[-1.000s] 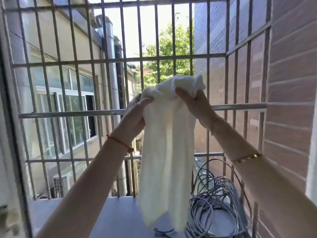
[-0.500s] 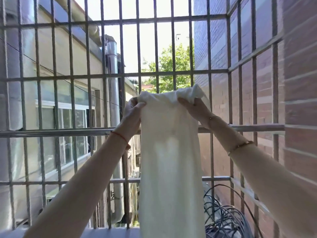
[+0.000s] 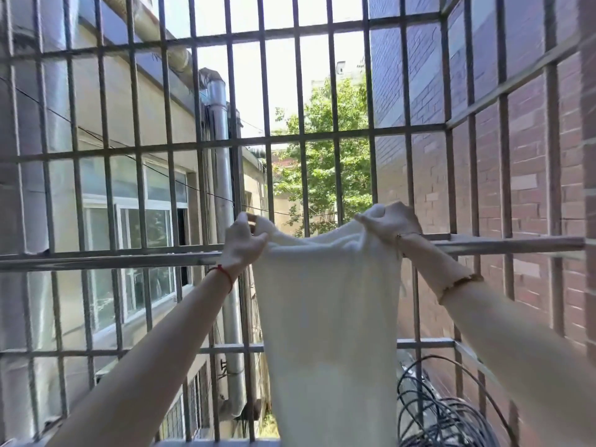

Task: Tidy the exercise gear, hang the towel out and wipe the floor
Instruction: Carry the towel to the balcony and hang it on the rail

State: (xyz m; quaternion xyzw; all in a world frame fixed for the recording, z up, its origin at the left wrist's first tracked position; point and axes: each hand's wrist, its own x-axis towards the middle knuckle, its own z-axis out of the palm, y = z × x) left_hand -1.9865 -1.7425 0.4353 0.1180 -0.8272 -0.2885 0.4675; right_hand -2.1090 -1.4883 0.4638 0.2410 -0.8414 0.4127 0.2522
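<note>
Sunlit window cage of grey steel bars point(image 3: 300, 138), brick wall point(image 3: 529, 195) to the right, a tree and a neighbouring building beyond. A horizontal metal rail point(image 3: 109, 259) runs across the cage, and everything happens there. The white towel point(image 3: 329, 317) is now stretched wide along its top edge; half a second ago that edge was bunched narrow between hands close together and higher above the rail. Now the hands have parted and dropped to rail height. The left hand point(image 3: 243, 241) pinches the towel's left corner with curled fingers, just above the rail; the right hand point(image 3: 392, 221) grips the right corner in a closed fist, also just above the rail. The top edge sags between them, and the cloth hangs straight down in front of the rail. Free rail runs well out to both sides of the towel. Below the rail to the right lies a coil of dark cables point(image 3: 451, 414), close to the towel's lower right edge.
</note>
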